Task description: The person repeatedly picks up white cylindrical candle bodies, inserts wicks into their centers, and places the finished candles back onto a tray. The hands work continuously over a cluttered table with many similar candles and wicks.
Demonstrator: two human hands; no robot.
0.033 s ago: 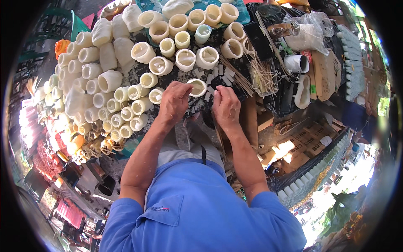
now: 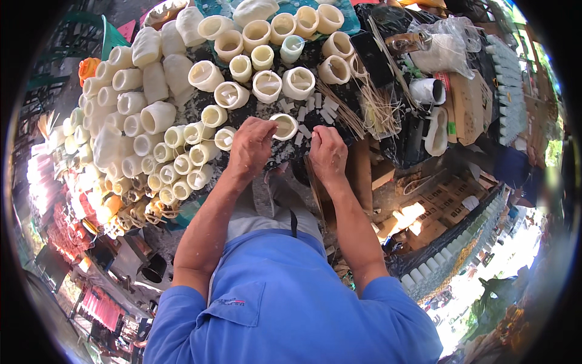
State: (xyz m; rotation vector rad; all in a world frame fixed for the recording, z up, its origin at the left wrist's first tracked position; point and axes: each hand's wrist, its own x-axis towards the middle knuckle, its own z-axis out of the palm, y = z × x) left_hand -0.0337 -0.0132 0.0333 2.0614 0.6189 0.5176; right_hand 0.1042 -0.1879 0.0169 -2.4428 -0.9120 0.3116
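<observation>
Wax cup: upper centre of frame, round mouth up, no long axis evident | left fingers: nearer, at cup's left rim | right fingers: apart, lower right | both curled, grip indeterminable

Right grip shifted slightly rightward; gap to pale cup touch wider.
</observation>
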